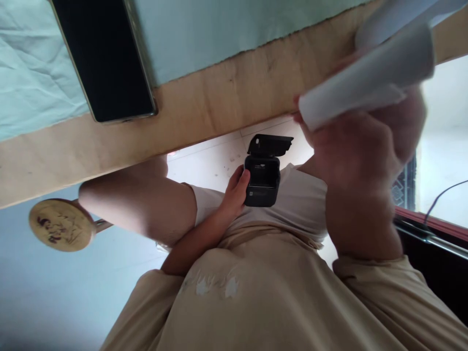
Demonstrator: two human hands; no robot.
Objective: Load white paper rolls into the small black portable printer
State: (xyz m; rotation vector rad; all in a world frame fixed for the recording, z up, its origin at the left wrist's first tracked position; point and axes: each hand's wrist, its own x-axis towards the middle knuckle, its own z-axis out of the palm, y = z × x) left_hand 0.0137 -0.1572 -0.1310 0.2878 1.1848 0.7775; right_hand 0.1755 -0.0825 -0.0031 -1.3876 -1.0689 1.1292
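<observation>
Far left, a round wooden stool seat (61,224) with dark markings, low beside the person's bare knee. Above it a wooden table edge (204,112) runs across the view, with a pale blue cloth (32,73) on top and a black smartphone (104,58) lying screen up, partly on the cloth, partly on bare wood. Centre: left hand (236,192) down at the lap, fingers curled round the left side of a small black box-like device (262,180), thumb on its front edge; the device's hinged lid (269,144) stands flipped up, cavity showing, device resting against white shorts (292,200). Beige shirt (274,292) fills the lower frame. Right: right hand (358,151) raised close to the camera, blurred, fingers closed around a white paper roll (369,80) that slants up to the right; the roll is well apart from the device. Far right, a thin dark cable (444,192) over pale floor, and a dark frame with a red strip (431,222) below it.
</observation>
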